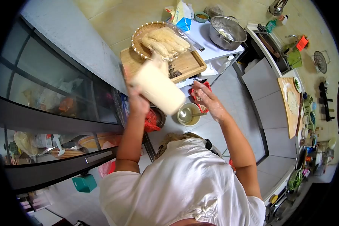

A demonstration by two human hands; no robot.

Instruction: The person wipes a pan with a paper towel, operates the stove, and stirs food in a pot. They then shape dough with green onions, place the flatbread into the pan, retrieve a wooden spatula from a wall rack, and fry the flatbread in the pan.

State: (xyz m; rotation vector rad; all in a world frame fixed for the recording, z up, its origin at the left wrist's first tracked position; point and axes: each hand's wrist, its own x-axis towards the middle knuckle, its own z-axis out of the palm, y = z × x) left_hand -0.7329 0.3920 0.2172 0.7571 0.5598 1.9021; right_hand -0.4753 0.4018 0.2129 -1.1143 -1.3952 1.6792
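Observation:
My left hand (138, 100) is closed at the near left edge of a large cream-coloured container (158, 87), which is tilted and blurred by motion. My right hand (207, 98) is to the right of it, fingers spread and dusted with white, touching nothing. Behind the container, a round woven basket (138, 37) holds pale yellowish pieces (165, 40) on a wooden tray (194, 67). Small dark bits (173, 72) lie on the tray. Below my hands stands a pale bucket (189, 114) with a handled utensil in it.
A large metal pot (227, 33) stands on the white table at the back. A red bag (152, 120) and a red basket (202, 94) are low down. Glass-doored cabinet (56, 75) at left; counter with a floured board (290, 105) at right.

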